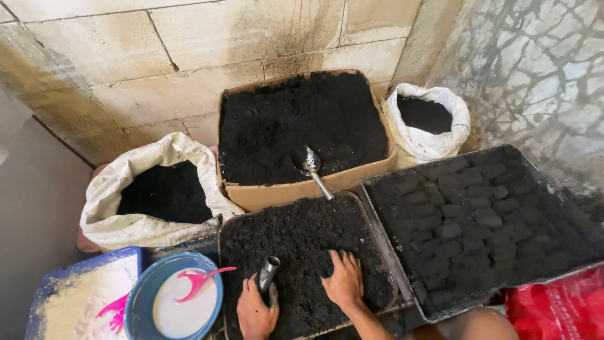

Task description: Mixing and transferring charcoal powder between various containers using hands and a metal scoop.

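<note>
1. My left hand (255, 311) is cut off at the wrist by the near edge.
2. My left palm hides the lower end of the metal tube (268, 272).
3. My right hand (344, 281) has its fingertips sunk in the black mix.
4. The near-right red bag (557, 308) runs out of frame.
5. The near-left blue tray (60, 277) is cropped too.

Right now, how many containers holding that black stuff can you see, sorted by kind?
White woven sacks: 2, left sack and right sack
Cardboard box: 1
Metal trays: 2, the tray of loose black material under both hands, and the tray of pressed black blocks
Total: 5
</note>
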